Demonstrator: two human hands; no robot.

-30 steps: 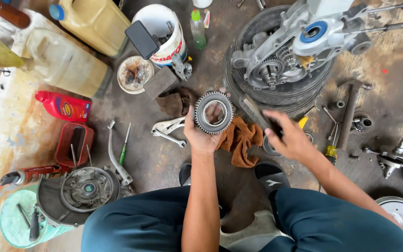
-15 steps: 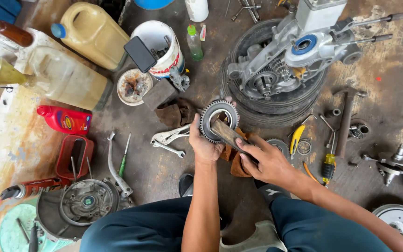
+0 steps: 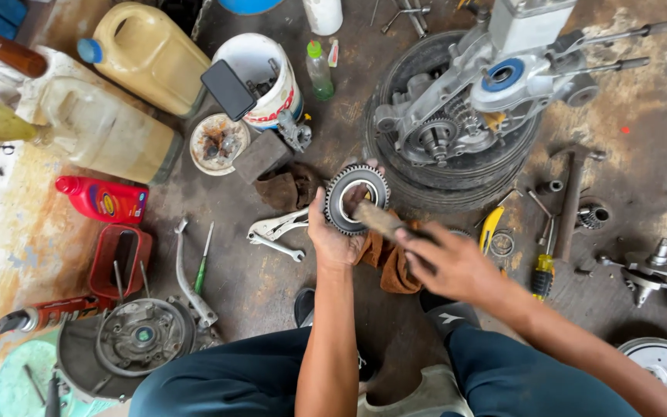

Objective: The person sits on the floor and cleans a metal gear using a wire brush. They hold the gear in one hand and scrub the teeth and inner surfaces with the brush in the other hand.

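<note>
Cradling a toothed ring gear (image 3: 357, 198), the left hand (image 3: 335, 235) sits palm-up, fingers curled round the rim, thumb on the left edge. Gear is steel-grey, outer teeth all round, open bore, held above the dirty floor (image 3: 272, 286) just left of the tyre (image 3: 434, 189) carrying the engine case (image 3: 488, 85). Right hand (image 3: 449, 266) is closed on a wooden handle (image 3: 376, 218) whose tip lies at the gear's bore; motion blur, so probably a hammer or brush. Orange rag (image 3: 391, 266) lies under both hands.
</note>
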